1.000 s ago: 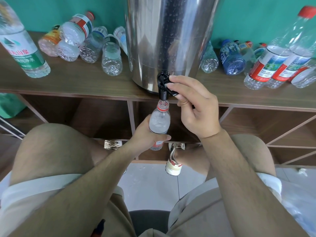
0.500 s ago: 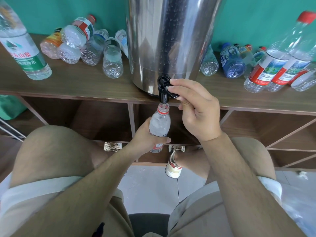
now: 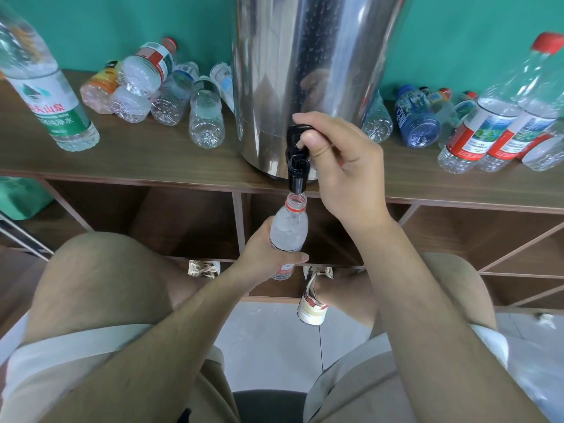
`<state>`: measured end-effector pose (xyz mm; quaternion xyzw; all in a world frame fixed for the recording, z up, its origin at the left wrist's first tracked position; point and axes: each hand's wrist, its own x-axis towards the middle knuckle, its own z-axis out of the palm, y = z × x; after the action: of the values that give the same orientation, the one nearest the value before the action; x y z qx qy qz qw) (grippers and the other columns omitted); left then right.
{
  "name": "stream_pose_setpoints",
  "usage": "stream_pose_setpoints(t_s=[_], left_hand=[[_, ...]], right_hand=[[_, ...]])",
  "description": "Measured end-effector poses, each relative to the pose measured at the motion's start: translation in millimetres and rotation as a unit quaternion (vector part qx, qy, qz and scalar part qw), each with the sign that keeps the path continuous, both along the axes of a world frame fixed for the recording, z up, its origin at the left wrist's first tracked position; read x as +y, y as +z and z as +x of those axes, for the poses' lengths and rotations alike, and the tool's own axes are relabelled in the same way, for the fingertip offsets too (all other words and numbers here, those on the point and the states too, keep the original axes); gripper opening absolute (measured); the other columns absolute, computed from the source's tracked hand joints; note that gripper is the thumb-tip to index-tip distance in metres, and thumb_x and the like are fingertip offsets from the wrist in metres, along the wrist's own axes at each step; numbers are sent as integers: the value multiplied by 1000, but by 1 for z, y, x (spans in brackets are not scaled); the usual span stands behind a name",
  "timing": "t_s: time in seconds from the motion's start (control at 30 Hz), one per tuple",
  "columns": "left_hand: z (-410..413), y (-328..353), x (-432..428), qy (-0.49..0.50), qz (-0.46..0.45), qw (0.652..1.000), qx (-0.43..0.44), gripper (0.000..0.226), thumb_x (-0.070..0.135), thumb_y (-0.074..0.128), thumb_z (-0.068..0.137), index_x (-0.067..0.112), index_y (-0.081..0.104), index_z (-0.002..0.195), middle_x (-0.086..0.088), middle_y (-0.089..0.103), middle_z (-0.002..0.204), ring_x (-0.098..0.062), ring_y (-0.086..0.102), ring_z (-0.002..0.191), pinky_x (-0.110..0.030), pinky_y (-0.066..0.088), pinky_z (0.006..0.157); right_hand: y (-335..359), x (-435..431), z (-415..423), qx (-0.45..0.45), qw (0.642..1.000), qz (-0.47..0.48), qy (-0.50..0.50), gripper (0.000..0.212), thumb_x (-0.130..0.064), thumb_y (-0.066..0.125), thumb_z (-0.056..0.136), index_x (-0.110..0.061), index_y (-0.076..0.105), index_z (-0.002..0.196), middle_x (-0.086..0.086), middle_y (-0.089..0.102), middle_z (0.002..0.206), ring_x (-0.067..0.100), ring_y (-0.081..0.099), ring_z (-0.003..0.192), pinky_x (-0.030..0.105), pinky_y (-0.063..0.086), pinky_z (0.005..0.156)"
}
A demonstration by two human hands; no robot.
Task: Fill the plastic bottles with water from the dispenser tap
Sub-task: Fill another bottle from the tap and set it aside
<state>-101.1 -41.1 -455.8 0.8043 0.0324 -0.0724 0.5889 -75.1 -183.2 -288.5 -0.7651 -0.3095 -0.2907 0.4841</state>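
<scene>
- The left hand, centre of the frame, wraps its curled fingers and thumb round the lower body of a small plastic bottle and holds it upright.
- The bottle is uncapped, with a red ring at the neck; its mouth sits directly under the black tap spout, very close to it.
- Just above, the right hand pinches the black tap lever, forefinger hooked over the top and thumb against the front.
- The tap belongs to a stainless steel dispenser, which stands on a wooden shelf at top centre.
- Clear bottles lie on their sides at upper left, beside a large green-labelled bottle.
- At upper right, a blue bottle and red-labelled bottles lean against a teal wall.
</scene>
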Motion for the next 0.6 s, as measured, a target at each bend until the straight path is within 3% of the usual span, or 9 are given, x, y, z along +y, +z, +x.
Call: stream_pose_setpoints(t_s=[0.1, 0.23, 0.33, 0.4, 0.5, 0.6], left_hand=[[0, 1, 1, 4, -1, 1000, -2, 84, 28, 95, 74, 39, 43, 140, 17, 57, 124, -11, 58, 112, -30, 52, 95], [1, 1, 2, 7, -12, 1000, -8, 84, 28, 95, 74, 36, 46, 141, 16, 61, 126, -13, 60, 115, -31, 52, 95], [0, 3, 2, 8, -16, 1000, -6, 79, 29, 95, 74, 42, 46, 134, 21, 61, 120, -5, 61, 108, -21, 49, 84], [-1, 4, 2, 8, -8, 1000, -6, 76, 30, 95, 74, 46, 45, 129, 25, 59, 116, -1, 60, 103, -14, 47, 77], [-2, 5, 3, 5, 4, 1000, -10, 74, 30, 94, 75, 47, 43, 126, 26, 57, 114, -2, 59, 102, -11, 45, 76], [-2, 4, 2, 5, 6, 1000, -5, 74, 30, 94, 75, 45, 43, 128, 25, 57, 115, -5, 60, 103, -18, 49, 83]], right_hand=[[-12, -5, -4, 61, 997, 34, 32, 32, -9, 65, 104, -14, 65, 136, 4, 73, 110, 26, 70, 106, 41, 57, 97], [-29, -27, -9, 71, 996, 42, -16, 25, -16, 69, 102, -14, 72, 127, 2, 75, 104, 25, 68, 93, 41, 58, 85], [-34, -53, 2, 63, 981, -24, -181, 19, -22, 69, 100, -11, 77, 114, -6, 72, 101, 16, 64, 94, 42, 54, 94], [-38, -65, 10, 122, 954, -97, -255, 33, -30, 72, 99, -11, 73, 125, -1, 71, 115, 20, 60, 109, 34, 42, 108], [-43, -69, 18, 228, 913, -167, -295, 57, -46, 75, 95, -15, 63, 142, 6, 65, 138, 32, 52, 130, 40, 37, 115], [-51, -65, 22, 247, 905, -180, -295, 52, -41, 75, 95, -16, 64, 139, 8, 66, 135, 35, 51, 129, 44, 41, 110]])
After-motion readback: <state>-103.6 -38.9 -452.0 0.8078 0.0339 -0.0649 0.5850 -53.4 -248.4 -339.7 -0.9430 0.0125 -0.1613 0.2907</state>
